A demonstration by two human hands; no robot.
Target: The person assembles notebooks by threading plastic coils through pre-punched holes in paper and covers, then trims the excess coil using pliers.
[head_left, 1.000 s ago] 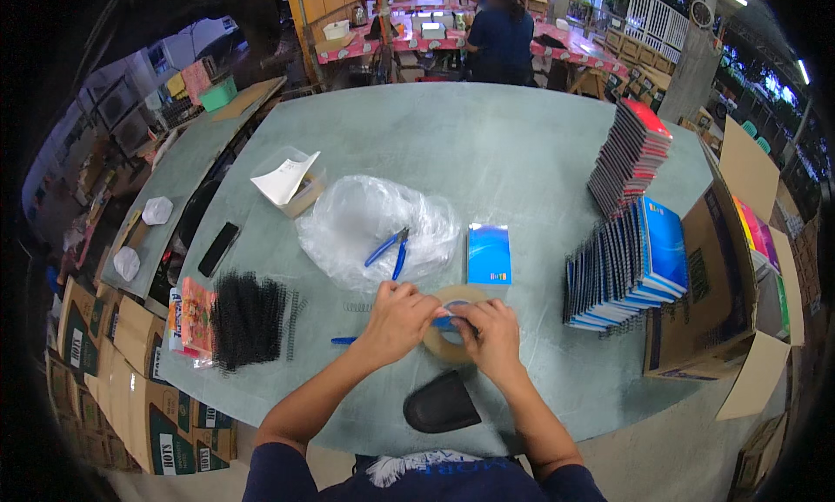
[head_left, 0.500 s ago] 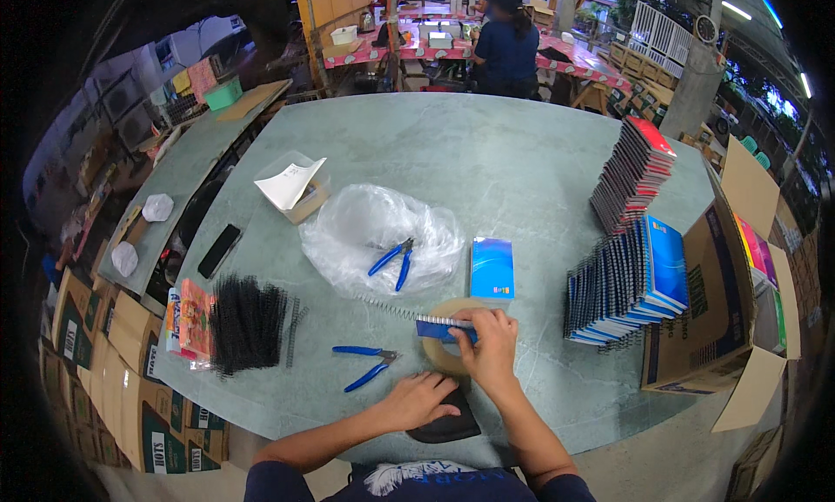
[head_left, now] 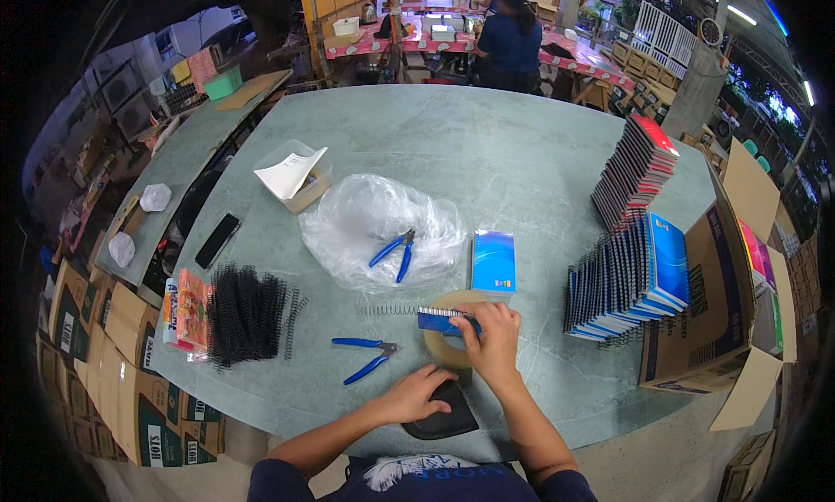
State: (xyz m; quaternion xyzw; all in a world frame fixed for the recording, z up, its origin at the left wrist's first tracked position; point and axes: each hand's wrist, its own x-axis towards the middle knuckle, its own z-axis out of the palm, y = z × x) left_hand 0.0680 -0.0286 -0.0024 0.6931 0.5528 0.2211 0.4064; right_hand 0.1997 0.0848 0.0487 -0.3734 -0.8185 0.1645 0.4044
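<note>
My right hand (head_left: pixel 494 338) pinches a small blue notebook (head_left: pixel 435 322), held on edge over a roll of tan tape (head_left: pixel 444 345). A dark wire coil (head_left: pixel 383 310) sticks out leftward from the notebook's punched edge; how far it runs through the holes I cannot tell. Close by, my left hand (head_left: pixel 417 398) lies open with its thumb apart, touching a black pad (head_left: pixel 445 415) at the table's near edge. Blue-handled cutters (head_left: pixel 367 358) lie open to the left of it. Another blue notebook (head_left: pixel 493 263) lies flat just beyond my right hand.
Black coils (head_left: pixel 248 319) are heaped at left, beside a phone (head_left: pixel 217 241). A clear plastic bag (head_left: pixel 365 215) carries more blue cutters (head_left: pixel 396 254), near a plastic tub (head_left: pixel 309 193). Blue notebooks (head_left: pixel 626 276), red notebooks (head_left: pixel 635 171) and a carton (head_left: pixel 696 328) stand right. A person (head_left: pixel 511 41) is beyond.
My left hand has slid slightly left, baring more of the black pad. The coil's free end has swung from a slant to nearly level. My right hand keeps its pinch on the notebook.
</note>
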